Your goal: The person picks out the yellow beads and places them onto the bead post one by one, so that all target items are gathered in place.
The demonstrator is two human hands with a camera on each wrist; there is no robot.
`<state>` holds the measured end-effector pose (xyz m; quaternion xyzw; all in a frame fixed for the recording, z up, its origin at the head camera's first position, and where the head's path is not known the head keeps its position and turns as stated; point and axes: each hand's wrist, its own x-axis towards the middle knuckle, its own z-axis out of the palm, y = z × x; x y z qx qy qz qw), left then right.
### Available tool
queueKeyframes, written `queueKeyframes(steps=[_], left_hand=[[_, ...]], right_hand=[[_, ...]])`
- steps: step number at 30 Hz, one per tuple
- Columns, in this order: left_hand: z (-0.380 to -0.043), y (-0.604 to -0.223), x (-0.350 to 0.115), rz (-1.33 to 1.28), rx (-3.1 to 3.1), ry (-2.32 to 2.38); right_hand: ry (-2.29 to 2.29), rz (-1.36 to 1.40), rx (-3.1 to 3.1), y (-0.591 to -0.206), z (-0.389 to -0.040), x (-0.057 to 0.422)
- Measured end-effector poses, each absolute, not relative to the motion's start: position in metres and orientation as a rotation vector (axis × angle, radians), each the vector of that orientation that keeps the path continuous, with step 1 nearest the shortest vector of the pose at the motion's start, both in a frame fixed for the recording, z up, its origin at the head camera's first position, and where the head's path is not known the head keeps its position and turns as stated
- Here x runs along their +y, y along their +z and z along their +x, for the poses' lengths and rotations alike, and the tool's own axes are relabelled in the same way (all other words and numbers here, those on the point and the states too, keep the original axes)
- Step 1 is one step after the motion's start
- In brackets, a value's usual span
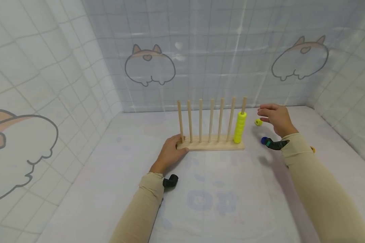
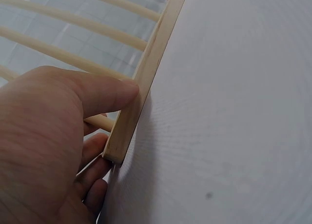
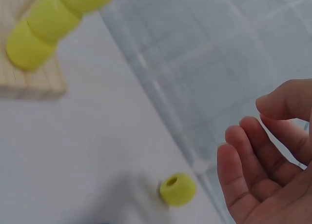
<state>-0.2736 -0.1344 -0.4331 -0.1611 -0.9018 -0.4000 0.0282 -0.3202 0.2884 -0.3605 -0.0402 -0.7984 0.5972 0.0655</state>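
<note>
A wooden peg rack (image 1: pixel 211 145) with a row of upright pegs stands on the table. Its rightmost peg bears a stack of several yellow beads (image 1: pixel 239 128); the other pegs are bare. My left hand (image 1: pixel 171 151) grips the left end of the rack's base, the thumb (image 2: pixel 114 93) on the front edge and the other fingers behind and around the end. To the right of the stack, my right hand (image 1: pixel 275 118) hovers with loosely bent fingers, holding nothing. A loose yellow bead (image 3: pixel 178 189) with a hole lies on the table near that hand, apart from it.
An orange thing (image 1: pixel 313 149) shows partly behind the right sleeve. A small blue round thing (image 1: pixel 264 140) appears by the right wrist camera; whether it lies on the table I cannot tell. Tile-patterned sheets (image 1: pixel 207 60) close off the back and sides of the pale tabletop (image 1: pixel 134 141).
</note>
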Motion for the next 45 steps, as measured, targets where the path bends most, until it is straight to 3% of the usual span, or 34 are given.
queueKeyframes(steps=[20,45], left_hand=[[-0.27,-0.433,-0.133,-0.519,-2.742,-1.228],[-0.274,-0.437,-0.134,-0.491,-2.791,-1.163]], right_hand=[[1.792,-0.534,-2.565,-0.389,-0.339,0.302],[1.402,-0.389,-2.75,-0.409,-0.342,0.303]])
